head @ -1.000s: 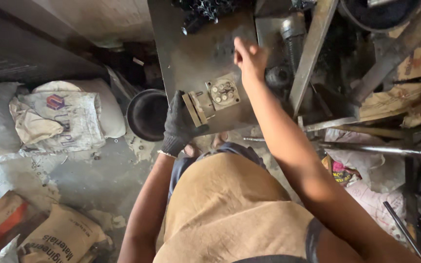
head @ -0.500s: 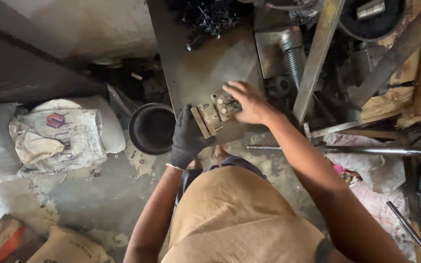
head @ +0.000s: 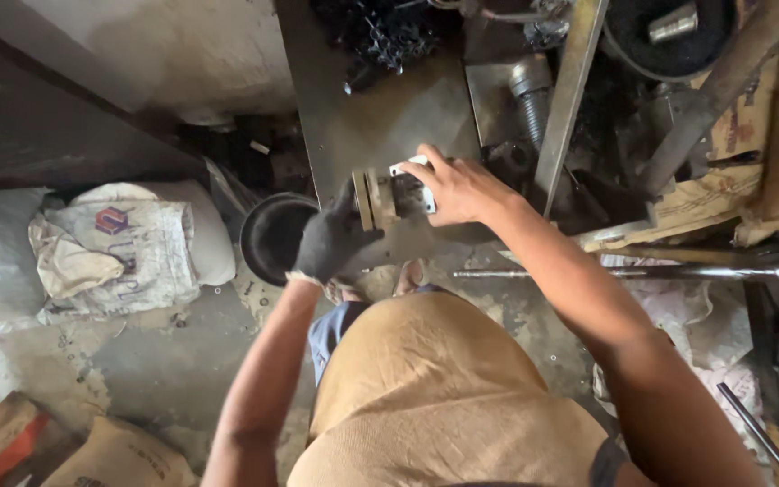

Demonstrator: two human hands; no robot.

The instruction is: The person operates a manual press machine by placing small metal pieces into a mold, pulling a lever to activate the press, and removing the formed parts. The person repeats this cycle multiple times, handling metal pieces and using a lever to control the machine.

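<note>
Cluttered workshop, steel table (head: 380,117) over concrete floor | gloved left hand (head: 331,242) clamped on metal block (head: 379,197) at table's near edge | bare right hand (head: 458,188) now closed on block's right side, pulled back from half a second ago | black pan (head: 274,236) just left; angle iron (head: 570,90) close right; floor open leftward.

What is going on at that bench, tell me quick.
A person stands at a dark metal workbench, looking down on their own hands. The gloved left hand grips the edge of a small stack of flat metal plates, held on edge at the bench's near side. The bare right hand presses a small metal block against the stack. A black bowl sits on the floor by the bench, with sacks to the left.
</note>
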